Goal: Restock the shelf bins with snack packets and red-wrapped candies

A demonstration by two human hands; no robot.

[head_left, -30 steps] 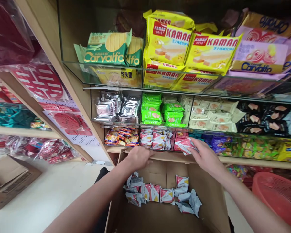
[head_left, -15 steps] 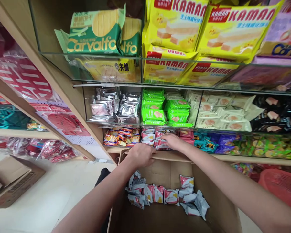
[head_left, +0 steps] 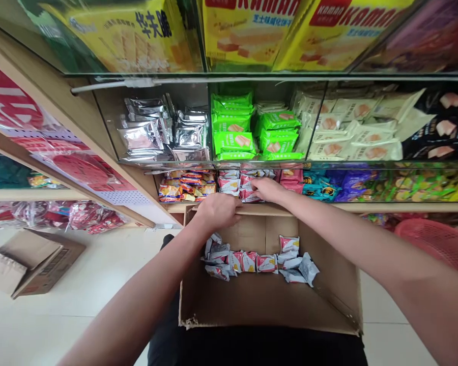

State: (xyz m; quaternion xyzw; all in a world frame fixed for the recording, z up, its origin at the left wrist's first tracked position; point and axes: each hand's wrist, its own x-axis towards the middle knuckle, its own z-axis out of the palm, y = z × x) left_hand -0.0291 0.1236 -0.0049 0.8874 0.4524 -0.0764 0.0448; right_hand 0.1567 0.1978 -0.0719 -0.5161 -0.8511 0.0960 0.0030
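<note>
Left hand (head_left: 219,209) grips the carton's far edge (head_left: 266,210); right hand (head_left: 269,189), grip indeterminable, touches shelved packets (head_left: 229,185) behind the shelf's front edge (head_left: 175,207); carton packets (head_left: 266,263) remain unshelved.

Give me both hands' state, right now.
Left hand: closed on the cardboard box's edge.
Right hand: at the shelved pink-and-white packets; whether it grips one cannot be told.

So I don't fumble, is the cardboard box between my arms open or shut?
The cardboard box is open: pink-and-white snack packets show inside.
</note>
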